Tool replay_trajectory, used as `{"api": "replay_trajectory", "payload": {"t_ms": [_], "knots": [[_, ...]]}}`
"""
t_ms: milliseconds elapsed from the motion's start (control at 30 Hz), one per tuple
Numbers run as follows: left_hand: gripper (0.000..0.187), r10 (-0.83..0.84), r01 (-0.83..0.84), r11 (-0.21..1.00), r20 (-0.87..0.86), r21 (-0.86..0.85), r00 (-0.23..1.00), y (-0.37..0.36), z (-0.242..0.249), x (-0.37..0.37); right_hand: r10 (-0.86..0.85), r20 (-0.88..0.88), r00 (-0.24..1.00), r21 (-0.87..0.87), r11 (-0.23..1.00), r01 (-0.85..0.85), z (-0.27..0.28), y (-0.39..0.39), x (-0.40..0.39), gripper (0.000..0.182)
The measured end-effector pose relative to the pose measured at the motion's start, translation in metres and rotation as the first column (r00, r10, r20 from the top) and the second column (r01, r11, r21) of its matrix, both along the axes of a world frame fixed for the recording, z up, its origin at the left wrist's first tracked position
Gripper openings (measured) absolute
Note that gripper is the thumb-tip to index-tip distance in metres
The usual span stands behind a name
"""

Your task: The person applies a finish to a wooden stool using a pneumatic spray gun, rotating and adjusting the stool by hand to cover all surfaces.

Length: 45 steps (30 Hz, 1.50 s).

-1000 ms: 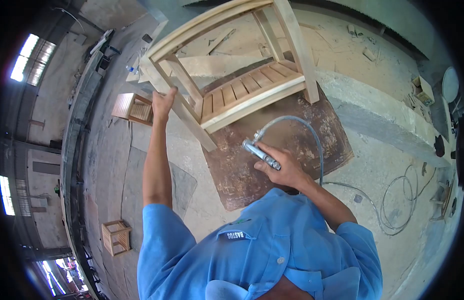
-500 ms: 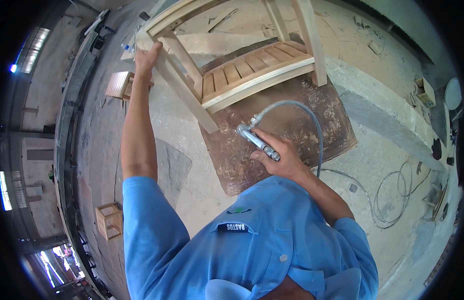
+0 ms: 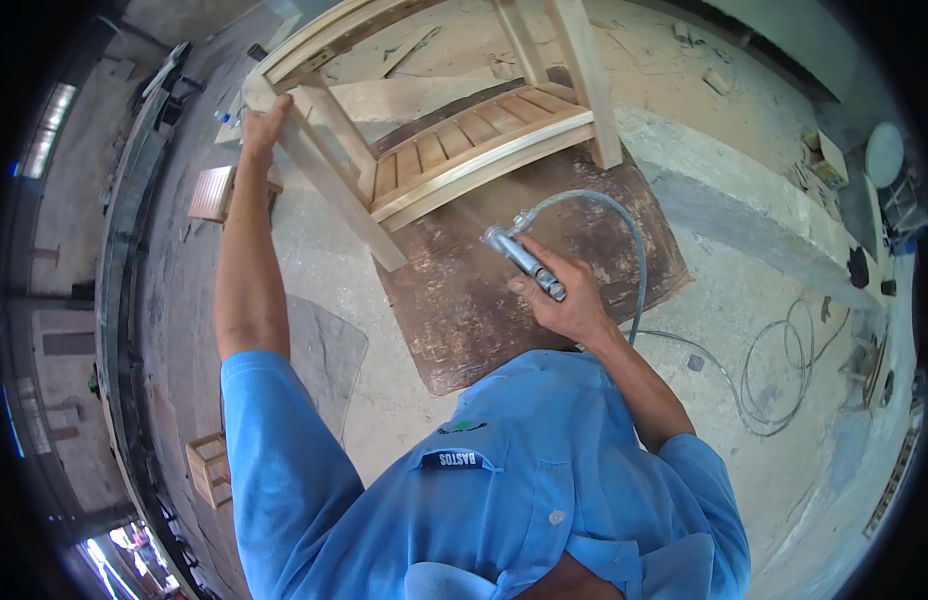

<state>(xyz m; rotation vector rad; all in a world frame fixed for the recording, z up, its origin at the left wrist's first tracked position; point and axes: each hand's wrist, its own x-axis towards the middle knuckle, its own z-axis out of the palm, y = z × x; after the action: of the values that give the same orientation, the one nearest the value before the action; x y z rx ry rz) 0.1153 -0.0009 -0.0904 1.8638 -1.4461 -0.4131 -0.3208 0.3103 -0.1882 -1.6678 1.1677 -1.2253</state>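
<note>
A pale wooden piece of furniture with a slatted lower shelf (image 3: 454,143) stands at the top of the view, partly cut off by the frame's edge. My left hand (image 3: 264,128) is closed around its upper left corner, at the top of a leg. In my right hand (image 3: 569,302) is a metal spray gun (image 3: 526,262), nozzle toward the shelf's front rail and apart from it. A faint haze hangs between nozzle and rail. From the gun a grey hose (image 3: 625,215) arcs up and right, then down behind my wrist. Beneath the furniture lies a worn brown board (image 3: 464,335).
Hose coils (image 3: 774,410) lie on the floor at right. A raised concrete ledge (image 3: 724,190) runs behind the board. Small slatted wooden pieces, one (image 3: 212,193) beside my left forearm and another (image 3: 210,470) lower, stand at left. A cardboard box (image 3: 826,160) sits far right.
The spray gun has moved right and a little closer along the shelf's front rail. The whole view has shifted somewhat, so the furniture appears further left. My left hand keeps its hold on the corner.
</note>
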Motion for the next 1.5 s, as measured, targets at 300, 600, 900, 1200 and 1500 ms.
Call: {"api": "replay_trajectory", "payload": {"t_ms": [300, 600, 900, 1200, 1500], "knots": [[0.075, 0.013, -0.010, 0.999, -0.078, 0.036, 0.997, 0.006, 0.006, -0.002, -0.336, -0.011, 0.942, -0.038, 0.941, 0.335, -0.003, 0.003, -0.065, 0.051], [0.084, -0.034, 0.034, 0.999, -0.095, 0.006, 0.995, -0.004, -0.005, 0.014, -0.510, 0.032, 0.860, -0.051, 0.858, 0.511, -0.002, -0.007, -0.104, 0.053], [0.085, -0.018, 0.021, 0.999, -0.104, 0.031, 0.994, 0.007, 0.003, 0.001, -0.446, -0.028, 0.894, -0.078, 0.893, 0.443, -0.005, -0.002, -0.086, 0.052], [0.059, -0.008, 0.008, 0.997, -0.005, -0.078, 1.000, 0.014, 0.001, -0.003, 0.041, 0.013, 0.999, 0.028, 0.999, -0.041, 0.014, 0.002, 0.001, 0.056], [0.048, -0.083, 0.077, 0.980, -0.030, -0.185, 0.996, 0.023, -0.004, -0.007, 0.207, -0.028, 0.978, -0.061, 0.976, -0.209, 0.014, -0.014, 0.043, 0.055]]}}
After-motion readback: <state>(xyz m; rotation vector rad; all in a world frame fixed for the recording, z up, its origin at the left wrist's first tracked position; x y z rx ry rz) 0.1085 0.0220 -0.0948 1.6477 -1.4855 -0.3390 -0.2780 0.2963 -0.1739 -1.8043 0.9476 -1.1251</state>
